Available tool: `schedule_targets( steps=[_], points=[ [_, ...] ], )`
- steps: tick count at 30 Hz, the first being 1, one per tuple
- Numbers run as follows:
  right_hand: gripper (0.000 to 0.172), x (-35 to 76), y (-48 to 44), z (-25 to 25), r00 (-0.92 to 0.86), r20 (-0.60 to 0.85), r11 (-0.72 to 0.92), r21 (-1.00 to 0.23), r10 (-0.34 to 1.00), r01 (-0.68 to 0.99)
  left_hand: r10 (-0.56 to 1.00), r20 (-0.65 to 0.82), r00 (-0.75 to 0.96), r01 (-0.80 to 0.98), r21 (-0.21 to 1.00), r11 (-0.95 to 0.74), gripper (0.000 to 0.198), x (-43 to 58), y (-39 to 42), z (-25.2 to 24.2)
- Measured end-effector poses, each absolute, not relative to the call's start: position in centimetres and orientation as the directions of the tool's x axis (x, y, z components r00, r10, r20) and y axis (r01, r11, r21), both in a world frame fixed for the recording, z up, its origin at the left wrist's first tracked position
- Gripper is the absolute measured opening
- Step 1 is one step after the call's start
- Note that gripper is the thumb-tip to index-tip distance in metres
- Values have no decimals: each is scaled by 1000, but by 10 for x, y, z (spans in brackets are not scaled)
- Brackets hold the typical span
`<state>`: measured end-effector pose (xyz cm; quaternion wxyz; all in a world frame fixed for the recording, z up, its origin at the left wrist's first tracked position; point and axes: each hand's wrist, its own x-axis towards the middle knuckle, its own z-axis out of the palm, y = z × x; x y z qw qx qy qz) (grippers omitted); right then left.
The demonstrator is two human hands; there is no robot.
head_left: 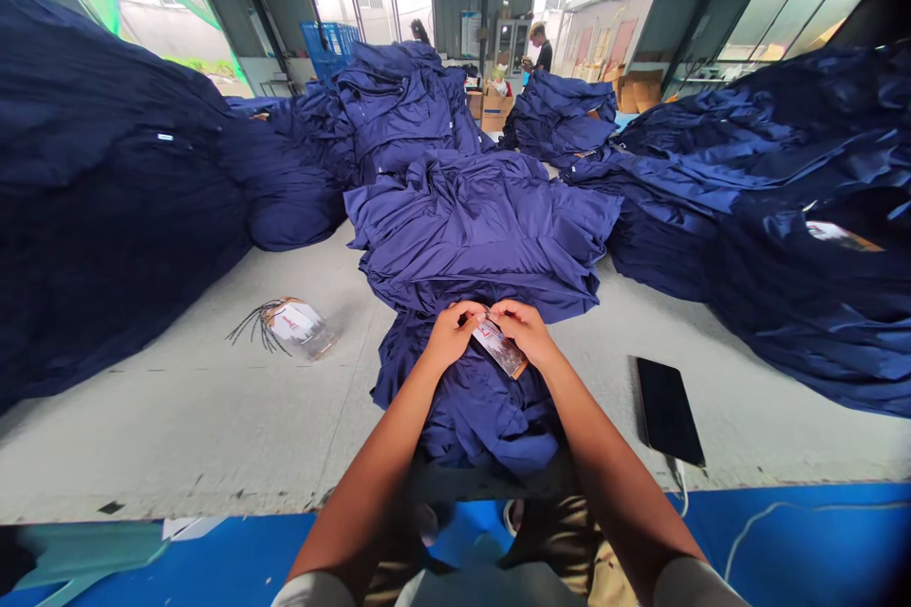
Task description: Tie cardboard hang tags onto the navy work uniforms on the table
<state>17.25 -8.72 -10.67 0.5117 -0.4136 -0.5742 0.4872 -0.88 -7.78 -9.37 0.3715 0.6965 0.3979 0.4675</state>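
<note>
A printed garment tag [500, 348] is pinched between the left hand [454, 334] and right hand [523, 332] at lower centre, over navy garments [476, 228] on a pale grey worktable [177, 436]. A clear bag of black-corded tags [293, 327] lies left; a black phone [667, 412] lies right. Upper centre, a blue crate [328, 47] stands beyond the piles, with a person [541, 47] further right.

Navy cloth, glossy paper, clear plastic

The heaped navy garments [476, 228] are smooth woven cloth with a faint sheen along the folds. The tag [500, 348] is glossy coated paper. A clear plastic bag [299, 327] shines beside thin matt black cords [260, 327]. A phone [667, 411] has a glossy black face; the pale tabletop [177, 436] is matt and scuffed. Farther off are brown cardboard boxes [496, 109] and a blue plastic crate [328, 47].
</note>
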Motion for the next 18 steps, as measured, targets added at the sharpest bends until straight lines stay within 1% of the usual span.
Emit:
schedule_targets(
  steps=[2,4,6,8,12,18],
  points=[
    [23,170,-86,-108,-80,205,204,-979,976,-16,898,352,263,196,892,-407,23,-10,-77,-94],
    [20,167,-85,-110,-8,254,254,-967,967,26,898,351,264,194,893,-406,25,-11,-77,-94],
    [17,165,-86,-112,53,342,336,-936,938,107,902,347,257,198,895,-401,26,-12,-77,-95],
    [16,163,-87,-111,77,435,413,-888,897,201,905,342,252,199,897,-394,26,-12,-78,-95],
    [13,163,-93,-108,36,542,500,-796,839,341,910,336,243,184,905,-383,25,-11,-78,-96],
    [18,165,-98,-105,-34,591,544,-717,806,435,920,316,233,161,920,-357,24,-11,-78,-98]
  ],
)
